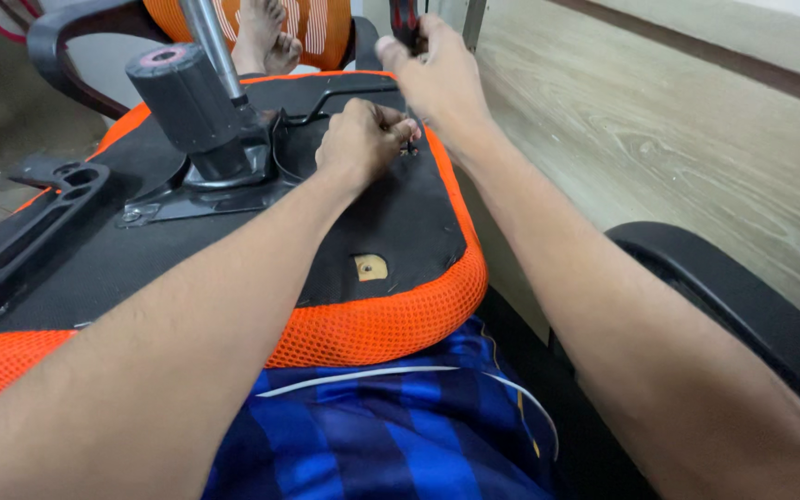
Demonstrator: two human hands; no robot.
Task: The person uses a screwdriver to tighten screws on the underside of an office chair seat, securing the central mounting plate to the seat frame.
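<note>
Evidently a screw is pinched by the left hand (pixel 363 139) on the upturned seat (pixel 391 222).
A dark-handled tool (pixel 406 23) is clenched by the right hand (pixel 437 79) above; a slip could be caused by tilt.

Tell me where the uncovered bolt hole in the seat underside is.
The bolt hole sits near the seat's front right corner, beside the orange mesh edge, below the left hand.

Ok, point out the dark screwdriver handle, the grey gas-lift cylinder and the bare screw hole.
dark screwdriver handle (pixel 406 20), head view, on the grip
grey gas-lift cylinder (pixel 182 97), head view, mid body
bare screw hole (pixel 370 268), head view, its centre
</note>
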